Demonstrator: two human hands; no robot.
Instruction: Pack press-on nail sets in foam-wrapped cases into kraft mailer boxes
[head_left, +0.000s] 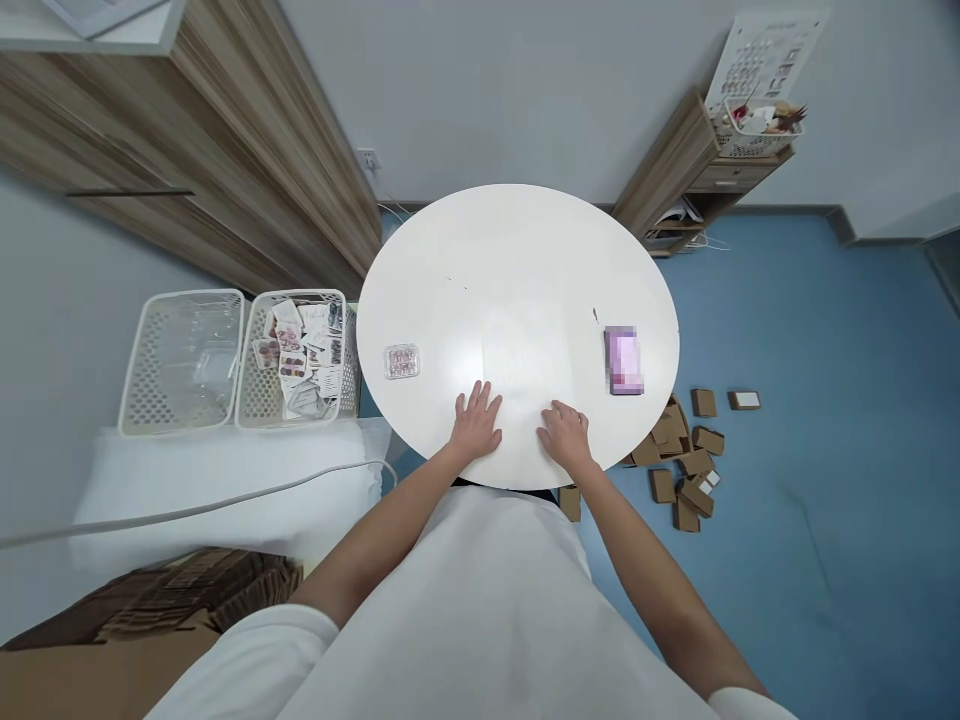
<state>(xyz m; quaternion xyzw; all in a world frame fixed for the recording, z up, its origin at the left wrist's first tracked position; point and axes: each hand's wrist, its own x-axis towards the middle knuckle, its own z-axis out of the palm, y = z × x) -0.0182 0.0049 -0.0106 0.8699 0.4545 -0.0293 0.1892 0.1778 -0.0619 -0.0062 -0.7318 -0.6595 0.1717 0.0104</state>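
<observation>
My left hand [476, 425] rests on the near part of a white oval table [517, 230], palm down with its fingers spread. To its right, my right hand [565, 434] lies on the same surface, fingers loosely apart and slightly bent. Neither holds anything. Just beyond both hands is a faint pale rectangle [527, 350] on the tabletop; whether it is a thin sheet or a reflection I cannot tell. A small clear case [402, 361] with pinkish pieces inside sits left of my left hand. Towards the right edge lies a pink-purple item [624, 360], blurred by pixels.
Left of the table stand two white baskets, one with clear plastic packs [196, 350], one with cards and packets [300, 350]. A cable [247, 502] crosses a white covered surface. Small brown boxes [694, 463] lie on the blue floor at right. Cabinets flank the wall.
</observation>
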